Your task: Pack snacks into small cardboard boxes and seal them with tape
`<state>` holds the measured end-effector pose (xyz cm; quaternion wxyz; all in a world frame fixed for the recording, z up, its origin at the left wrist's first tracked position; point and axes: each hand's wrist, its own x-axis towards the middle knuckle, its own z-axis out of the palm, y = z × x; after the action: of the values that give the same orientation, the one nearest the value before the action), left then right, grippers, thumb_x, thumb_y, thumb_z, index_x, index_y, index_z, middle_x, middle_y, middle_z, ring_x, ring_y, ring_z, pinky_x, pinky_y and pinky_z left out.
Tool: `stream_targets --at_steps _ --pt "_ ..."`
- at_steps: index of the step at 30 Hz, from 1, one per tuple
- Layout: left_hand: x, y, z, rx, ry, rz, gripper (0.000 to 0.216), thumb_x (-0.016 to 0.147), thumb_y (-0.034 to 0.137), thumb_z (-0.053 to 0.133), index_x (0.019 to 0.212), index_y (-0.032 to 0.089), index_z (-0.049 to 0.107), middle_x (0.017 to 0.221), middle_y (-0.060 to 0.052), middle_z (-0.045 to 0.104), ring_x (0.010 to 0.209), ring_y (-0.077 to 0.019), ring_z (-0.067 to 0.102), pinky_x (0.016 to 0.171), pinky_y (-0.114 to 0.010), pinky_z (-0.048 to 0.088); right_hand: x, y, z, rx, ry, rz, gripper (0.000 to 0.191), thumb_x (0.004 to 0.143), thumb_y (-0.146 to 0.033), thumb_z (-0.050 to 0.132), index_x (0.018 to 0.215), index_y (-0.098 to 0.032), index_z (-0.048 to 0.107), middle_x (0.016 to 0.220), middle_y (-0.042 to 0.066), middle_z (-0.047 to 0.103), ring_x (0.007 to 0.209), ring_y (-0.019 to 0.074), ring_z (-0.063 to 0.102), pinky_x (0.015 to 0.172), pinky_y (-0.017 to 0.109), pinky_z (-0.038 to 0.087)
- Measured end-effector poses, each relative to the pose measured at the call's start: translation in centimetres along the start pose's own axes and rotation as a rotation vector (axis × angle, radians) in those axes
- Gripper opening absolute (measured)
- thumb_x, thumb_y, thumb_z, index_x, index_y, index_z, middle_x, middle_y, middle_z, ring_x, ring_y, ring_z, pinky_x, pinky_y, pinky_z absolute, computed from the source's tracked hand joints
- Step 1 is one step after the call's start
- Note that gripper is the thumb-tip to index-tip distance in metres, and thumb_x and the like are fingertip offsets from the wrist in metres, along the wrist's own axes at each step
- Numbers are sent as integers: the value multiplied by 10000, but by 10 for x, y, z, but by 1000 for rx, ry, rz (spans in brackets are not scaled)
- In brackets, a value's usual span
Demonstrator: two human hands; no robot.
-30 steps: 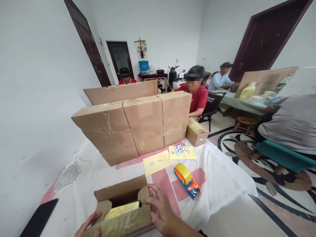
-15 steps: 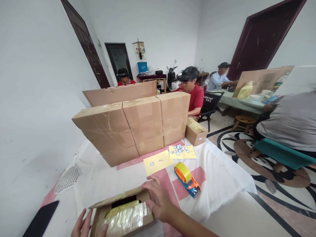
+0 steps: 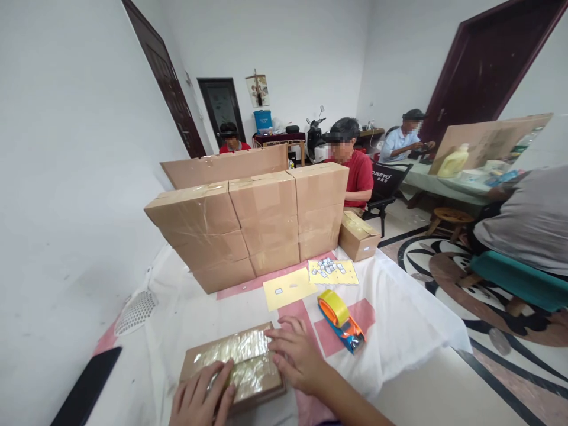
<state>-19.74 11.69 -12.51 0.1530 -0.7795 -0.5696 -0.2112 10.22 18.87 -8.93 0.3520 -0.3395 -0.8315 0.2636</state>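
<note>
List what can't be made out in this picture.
Small box contents, head view: shut flaps, left hand and right hand cover them.
Dark flat object, head view: cut by the bottom edge, kind unclear.
White pieces on yellow sheet, head view: too small to identify.

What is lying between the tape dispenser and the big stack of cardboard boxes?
The head view shows two things there: a yellow sheet strewn with small white labels and a yellow sheet with one label.
</note>
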Motion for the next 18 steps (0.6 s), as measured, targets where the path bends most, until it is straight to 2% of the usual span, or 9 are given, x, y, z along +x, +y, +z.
stream_targets --at_steps 4,7,10,12,14,16,17,18 --pt "8 14 -1 4 27 3 346 936 435 629 1245 330 743 1200 -22 759 1052 -222 680 877 -338 470 3 -2 -3 -29 -18 -8 253 994 -402 544 1137 -302 726 1337 10 703 1331 303 478 1140 539 367" --pt "11 16 -5 -6 -35 -30 346 959 451 589 1254 348 737 1222 -13 752 1049 -217 673 874 -341 479 0 -1 3 -41 -39 3 273 991 -395 547 1195 -309 707 1374 6 685 1279 287 521 1118 513 393" --pt "10 17 -9 -21 -87 -63 353 975 429 555 1279 368 725 1232 -3 751 1061 -214 673 870 -339 495 -8 7 7 -44 -27 2 369 991 -403 538 1334 -306 635 1449 35 635 1269 290 548 1102 502 416" --pt "10 18 -12 -38 -113 -86 357 977 432 551 1288 380 718 1238 2 749 1074 -212 675 872 -338 505 -15 19 1 -83 84 14 431 994 -386 521 1409 -284 575 1481 76 600 1327 301 530 1128 517 398" --pt "10 20 -14 -66 -153 -110 369 985 442 535 1306 381 708 1256 -4 743 1083 -210 679 876 -336 516 -19 37 -18 -151 303 93 449 992 -364 509 1424 -248 550 1484 123 578 1376 311 501 1159 542 369" --pt "10 21 -15 -92 -193 -131 391 990 456 520 1330 373 693 1267 -18 739 1089 -214 683 877 -337 527 -21 59 -47 -204 550 250 466 969 -384 535 1401 -210 550 1468 163 561 1396 322 480 1168 556 363" --pt "11 21 -16 -98 -203 -139 400 990 461 517 1340 368 688 1266 -24 739 1092 -219 684 877 -341 531 -21 70 -62 -209 640 347 503 941 -411 569 1391 -189 546 1453 177 559 1391 330 481 1159 553 377" --pt "11 21 -16 -100 -204 -142 407 988 465 517 1345 365 684 1261 -27 741 1095 -224 685 877 -344 534 -22 80 -77 -189 670 451 552 899 -438 612 1378 -171 547 1422 186 574 1367 337 503 1138 546 404"
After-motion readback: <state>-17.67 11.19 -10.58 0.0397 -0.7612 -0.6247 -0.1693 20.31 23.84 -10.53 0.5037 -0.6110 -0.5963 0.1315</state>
